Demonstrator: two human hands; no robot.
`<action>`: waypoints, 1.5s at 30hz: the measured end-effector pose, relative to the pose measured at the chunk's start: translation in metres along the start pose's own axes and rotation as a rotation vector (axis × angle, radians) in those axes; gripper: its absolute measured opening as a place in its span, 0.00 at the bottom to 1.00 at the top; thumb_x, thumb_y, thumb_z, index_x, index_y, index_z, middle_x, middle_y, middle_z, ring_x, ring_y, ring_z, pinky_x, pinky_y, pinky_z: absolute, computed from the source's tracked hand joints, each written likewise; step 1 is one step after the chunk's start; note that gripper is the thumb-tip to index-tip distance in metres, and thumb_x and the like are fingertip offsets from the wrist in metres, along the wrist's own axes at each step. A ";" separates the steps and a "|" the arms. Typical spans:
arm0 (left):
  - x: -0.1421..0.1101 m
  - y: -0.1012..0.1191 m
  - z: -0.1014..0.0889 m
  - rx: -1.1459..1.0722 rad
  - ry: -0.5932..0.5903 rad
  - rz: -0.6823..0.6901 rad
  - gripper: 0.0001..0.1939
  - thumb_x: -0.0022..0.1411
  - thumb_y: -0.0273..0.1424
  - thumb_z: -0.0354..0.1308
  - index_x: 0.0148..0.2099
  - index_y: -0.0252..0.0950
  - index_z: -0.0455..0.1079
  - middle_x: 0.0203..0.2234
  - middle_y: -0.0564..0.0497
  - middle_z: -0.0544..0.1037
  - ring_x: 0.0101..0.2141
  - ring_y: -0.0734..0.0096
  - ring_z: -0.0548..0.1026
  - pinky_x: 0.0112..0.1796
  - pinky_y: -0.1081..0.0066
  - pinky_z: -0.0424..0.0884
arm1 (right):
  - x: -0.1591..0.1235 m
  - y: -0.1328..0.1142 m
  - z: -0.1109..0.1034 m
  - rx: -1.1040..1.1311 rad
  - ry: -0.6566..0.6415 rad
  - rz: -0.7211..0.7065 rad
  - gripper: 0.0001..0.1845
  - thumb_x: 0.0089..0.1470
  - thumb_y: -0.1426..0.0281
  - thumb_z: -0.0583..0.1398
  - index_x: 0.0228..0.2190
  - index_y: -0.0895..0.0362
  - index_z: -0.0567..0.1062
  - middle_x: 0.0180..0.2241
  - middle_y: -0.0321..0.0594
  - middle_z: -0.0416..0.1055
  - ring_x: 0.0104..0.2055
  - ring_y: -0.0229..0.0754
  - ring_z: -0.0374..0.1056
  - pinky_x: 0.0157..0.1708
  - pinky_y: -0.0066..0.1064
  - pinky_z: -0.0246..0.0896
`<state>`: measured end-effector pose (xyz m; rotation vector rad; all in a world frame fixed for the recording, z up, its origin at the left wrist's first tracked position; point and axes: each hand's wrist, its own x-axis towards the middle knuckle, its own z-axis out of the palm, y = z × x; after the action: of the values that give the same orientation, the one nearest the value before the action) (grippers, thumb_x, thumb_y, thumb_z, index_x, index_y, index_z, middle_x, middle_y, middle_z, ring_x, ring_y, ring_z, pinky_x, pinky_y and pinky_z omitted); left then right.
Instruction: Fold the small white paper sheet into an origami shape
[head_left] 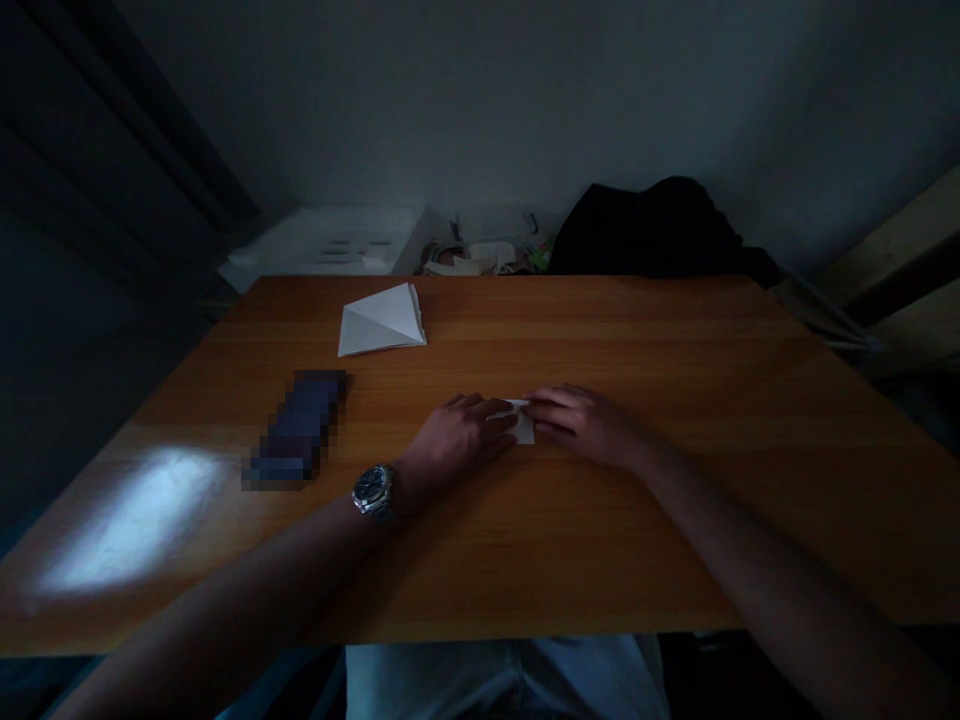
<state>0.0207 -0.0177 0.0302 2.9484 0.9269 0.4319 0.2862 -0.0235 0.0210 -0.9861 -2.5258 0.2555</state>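
Observation:
A small folded piece of white paper point(524, 430) lies on the wooden table, partly covered by my fingers. My left hand point(466, 430) comes at it from the left, with its fingers laid over the paper and pressing it to the tabletop. From the other side, the fingertips of my right hand point(574, 418) are together at the paper's upper right edge and hold it there. Both thumbs are mostly hidden, and so is the paper's left part. On my left wrist sits a metal watch point(373, 490).
Farther back on the table point(637, 340) lies a larger folded white paper point(384, 322). A pixelated dark flat object point(300, 430) rests at the left, near a bright reflection. Behind the far edge are a white tray point(330, 240), assorted clutter point(480, 258) and a black bag-like item point(652, 230).

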 end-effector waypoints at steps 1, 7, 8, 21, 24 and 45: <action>0.000 0.001 0.000 -0.002 -0.001 -0.002 0.15 0.74 0.38 0.54 0.56 0.39 0.75 0.53 0.47 0.79 0.44 0.60 0.76 0.45 0.60 0.73 | 0.000 0.001 0.000 -0.005 -0.012 -0.001 0.17 0.68 0.68 0.57 0.55 0.49 0.78 0.58 0.43 0.74 0.59 0.49 0.70 0.59 0.47 0.68; 0.000 0.004 -0.002 -0.073 -0.029 0.088 0.17 0.75 0.36 0.52 0.60 0.38 0.71 0.54 0.45 0.78 0.44 0.61 0.76 0.46 0.61 0.73 | -0.002 0.007 0.002 0.034 -0.017 0.018 0.20 0.68 0.70 0.56 0.58 0.50 0.75 0.63 0.44 0.69 0.64 0.48 0.67 0.63 0.48 0.64; 0.000 0.005 -0.002 -0.082 -0.035 0.105 0.18 0.75 0.37 0.53 0.61 0.38 0.71 0.54 0.45 0.78 0.46 0.60 0.75 0.47 0.60 0.73 | -0.002 0.008 0.001 0.041 -0.016 0.022 0.20 0.69 0.70 0.56 0.59 0.50 0.74 0.63 0.43 0.69 0.64 0.48 0.66 0.64 0.49 0.63; -0.001 0.009 0.002 -0.084 -0.067 0.135 0.19 0.76 0.35 0.49 0.61 0.33 0.69 0.56 0.44 0.75 0.52 0.58 0.75 0.55 0.60 0.73 | -0.003 0.014 0.001 0.096 -0.004 0.049 0.20 0.68 0.70 0.57 0.59 0.49 0.74 0.61 0.41 0.71 0.63 0.46 0.68 0.64 0.46 0.64; -0.001 0.009 0.003 -0.069 -0.065 0.135 0.19 0.76 0.36 0.50 0.62 0.32 0.68 0.58 0.44 0.74 0.53 0.58 0.75 0.55 0.59 0.73 | -0.003 0.015 0.003 0.086 -0.005 0.047 0.20 0.68 0.70 0.56 0.59 0.48 0.73 0.62 0.40 0.70 0.64 0.45 0.67 0.64 0.47 0.64; -0.001 0.013 -0.004 -0.010 -0.113 0.129 0.21 0.76 0.38 0.48 0.64 0.36 0.67 0.61 0.44 0.71 0.54 0.58 0.75 0.53 0.59 0.75 | -0.002 0.012 0.002 0.068 -0.034 0.072 0.21 0.70 0.70 0.54 0.60 0.50 0.72 0.63 0.42 0.69 0.64 0.46 0.66 0.64 0.47 0.63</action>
<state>0.0256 -0.0291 0.0348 2.9971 0.7242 0.2683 0.2936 -0.0159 0.0153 -1.0550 -2.4972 0.3793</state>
